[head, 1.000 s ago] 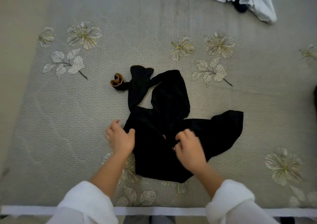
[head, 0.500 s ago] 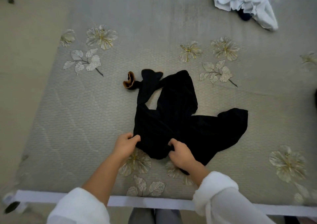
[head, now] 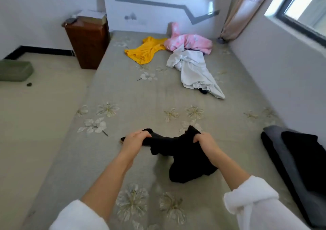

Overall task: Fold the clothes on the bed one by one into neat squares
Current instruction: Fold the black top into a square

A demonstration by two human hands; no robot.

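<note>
My left hand [head: 134,140] grips one end of the black garment [head: 185,161], and my right hand [head: 205,141] grips another part, both with fingers curled round the cloth. The garment hangs between them over the near part of the bed [head: 141,92], its lower part bunched on the cover. At the far end lie a yellow garment [head: 142,52], a pink garment [head: 190,42] and a white garment [head: 194,71].

Both hands gripped a black garment [head: 185,157] above the bed [head: 137,92]: the left hand [head: 135,140] held one bunched end, the right hand [head: 205,142] another. Yellow [head: 142,52], pink [head: 190,42] and white [head: 193,70] clothes lay farther off.
</note>
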